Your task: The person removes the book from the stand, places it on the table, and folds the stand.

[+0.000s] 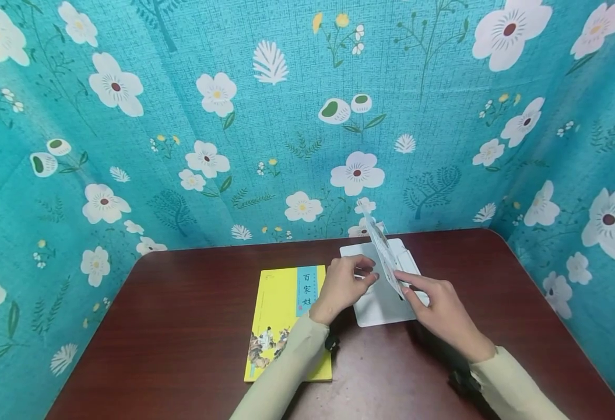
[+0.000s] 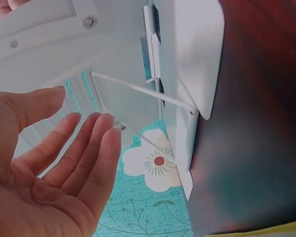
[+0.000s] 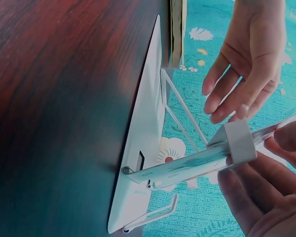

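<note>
A white metal book stand (image 1: pixel 378 312) lies with its flat base on the table, its hinged panel (image 1: pixel 383 251) tilted up. My right hand (image 1: pixel 438 306) pinches the near edge of that panel between thumb and fingers; a white lip (image 3: pixel 241 143) is close to the fingers in the right wrist view. On the panel's left side my left hand (image 1: pixel 345 286) hovers over the base, fingers loosely bent, holding nothing. A wire support leg (image 2: pixel 143 91) runs between panel and base, just beyond the left fingertips.
A yellow book (image 1: pixel 278 297) with a blue title strip lies left of the stand, partly under my left forearm. The dark red wooden table (image 1: pixel 181 326) meets a teal flowered curtain (image 1: pixel 265 134) at the back and sides.
</note>
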Tool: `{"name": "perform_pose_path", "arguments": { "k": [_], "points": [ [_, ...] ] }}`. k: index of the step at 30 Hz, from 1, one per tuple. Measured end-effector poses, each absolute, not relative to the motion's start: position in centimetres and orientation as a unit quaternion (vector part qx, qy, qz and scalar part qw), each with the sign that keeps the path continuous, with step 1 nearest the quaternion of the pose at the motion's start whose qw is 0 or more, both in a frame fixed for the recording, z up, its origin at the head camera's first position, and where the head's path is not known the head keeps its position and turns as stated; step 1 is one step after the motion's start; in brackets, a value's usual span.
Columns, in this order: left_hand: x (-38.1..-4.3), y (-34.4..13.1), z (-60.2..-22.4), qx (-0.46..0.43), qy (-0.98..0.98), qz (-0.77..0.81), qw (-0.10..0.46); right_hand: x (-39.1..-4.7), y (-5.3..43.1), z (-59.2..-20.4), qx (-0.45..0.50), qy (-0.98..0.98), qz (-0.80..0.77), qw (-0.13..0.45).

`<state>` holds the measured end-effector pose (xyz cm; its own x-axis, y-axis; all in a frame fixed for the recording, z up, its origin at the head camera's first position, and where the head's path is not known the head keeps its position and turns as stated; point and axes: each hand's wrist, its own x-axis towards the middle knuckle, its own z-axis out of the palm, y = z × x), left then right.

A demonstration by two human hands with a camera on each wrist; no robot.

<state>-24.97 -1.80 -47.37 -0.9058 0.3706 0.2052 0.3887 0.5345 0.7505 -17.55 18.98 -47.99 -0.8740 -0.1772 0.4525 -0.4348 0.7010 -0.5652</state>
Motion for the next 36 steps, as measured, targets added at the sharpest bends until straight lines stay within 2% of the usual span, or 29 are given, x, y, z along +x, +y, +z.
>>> {"name": "perform_pose_path", "arguments": {
  "k": [22, 36],
  "points": [
    [-26.3, 0.3, -47.0, -0.233, -0.901, -0.365, 0.036, -16.8, 18.8, -47.2, 0.196, -0.897, 0.318, 0.236],
    [-26.3, 0.8, -47.6, -0.22, -0.899, -0.378, 0.005, -16.1, 18.4, -46.9, 0.185, -0.898, 0.319, 0.239]
  ]
}}
